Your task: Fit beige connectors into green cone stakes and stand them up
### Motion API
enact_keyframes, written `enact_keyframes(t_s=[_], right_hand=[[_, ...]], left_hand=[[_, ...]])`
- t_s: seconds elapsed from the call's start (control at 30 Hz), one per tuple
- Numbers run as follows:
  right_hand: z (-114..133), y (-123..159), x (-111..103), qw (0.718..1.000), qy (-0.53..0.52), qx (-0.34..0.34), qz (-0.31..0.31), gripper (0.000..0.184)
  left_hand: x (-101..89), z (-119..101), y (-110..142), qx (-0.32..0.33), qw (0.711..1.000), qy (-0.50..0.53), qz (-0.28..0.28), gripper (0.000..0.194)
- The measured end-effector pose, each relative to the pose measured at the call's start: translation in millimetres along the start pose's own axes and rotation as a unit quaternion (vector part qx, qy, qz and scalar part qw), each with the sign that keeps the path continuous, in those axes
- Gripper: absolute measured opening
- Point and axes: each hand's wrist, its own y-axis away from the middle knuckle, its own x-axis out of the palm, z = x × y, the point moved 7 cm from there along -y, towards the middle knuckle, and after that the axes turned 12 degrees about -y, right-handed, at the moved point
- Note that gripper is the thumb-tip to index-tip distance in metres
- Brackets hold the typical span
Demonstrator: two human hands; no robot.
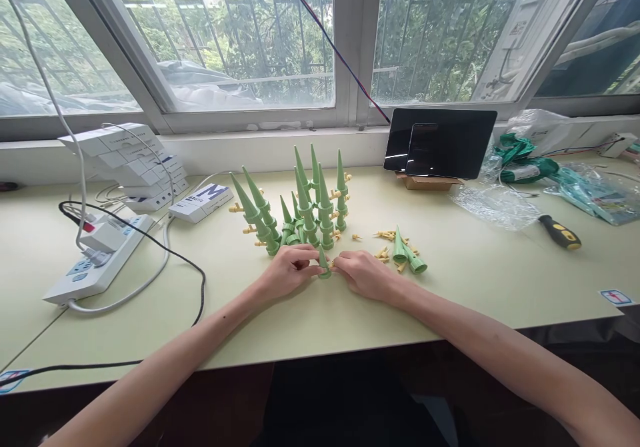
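One green cone [324, 264]: upright on the table [270, 324], between the hands, before the stacked cones [326, 217].
Left hand [287, 275]: thumb and forefinger pinching the cone's side.
Right hand [364, 275]: fingers bent together, pinching a yellow fitting [333, 265], seemingly, though small and partly covered.
Step, as judged: fitting meeting cone.
Next move, as judged: calls for a steady cone, fitting aligned with its side.
Loose yellow fittings [383, 255]: at right, beside two green cones [399, 248].

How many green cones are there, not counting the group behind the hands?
3. One cone is between the left hand and right hand; a second cone and third cone are beside yellow connectors, farther right. Hands may hide more.
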Motion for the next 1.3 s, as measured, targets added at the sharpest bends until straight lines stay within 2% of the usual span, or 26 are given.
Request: enact_keyframes(t_s=[0.27,0.67,0.83,0.97,1.1,1.2,1.3], right_hand=[[-0.5,0.5,0.5,1.0,0.002,-0.003,-0.003,0.025],[-1.6,2.3,-7.4,1.0,-0.013,0.026,-0.009,0.03],[-11.5,4.4,-21.7,0.997,-0.033,0.033,-0.059,0.032],[-26.5,7.7,-43.9,0.988,-0.056,0.054,-0.136,0.03],[-44.1,12.9,-62.7,0.973,-0.055,0.093,-0.202,0.022],[-52.6,14.4,-65.2,0.97,-0.044,0.117,-0.21,0.02],[-57.4,14.1,-60.7,0.971,-0.039,0.128,-0.201,0.018]], left_hand=[[1.8,0.7,-0.5,-0.007,1.0,0.002,0.013,0.019],[-3.2,-4.5,-0.3,0.049,0.997,-0.064,0.002,0.017],[-5.3,-5.1,-0.7,0.047,0.996,-0.082,-0.006,0.024],[-7.7,-5.3,-0.9,0.039,0.996,-0.084,-0.011,0.019],[-13.6,-4.7,0.3,0.051,0.995,-0.067,-0.045,0.021],[-17.3,-0.6,1.5,0.048,0.994,-0.063,-0.069,0.029],[-22.3,3.6,2.5,0.04,0.994,-0.044,-0.097,0.05]])
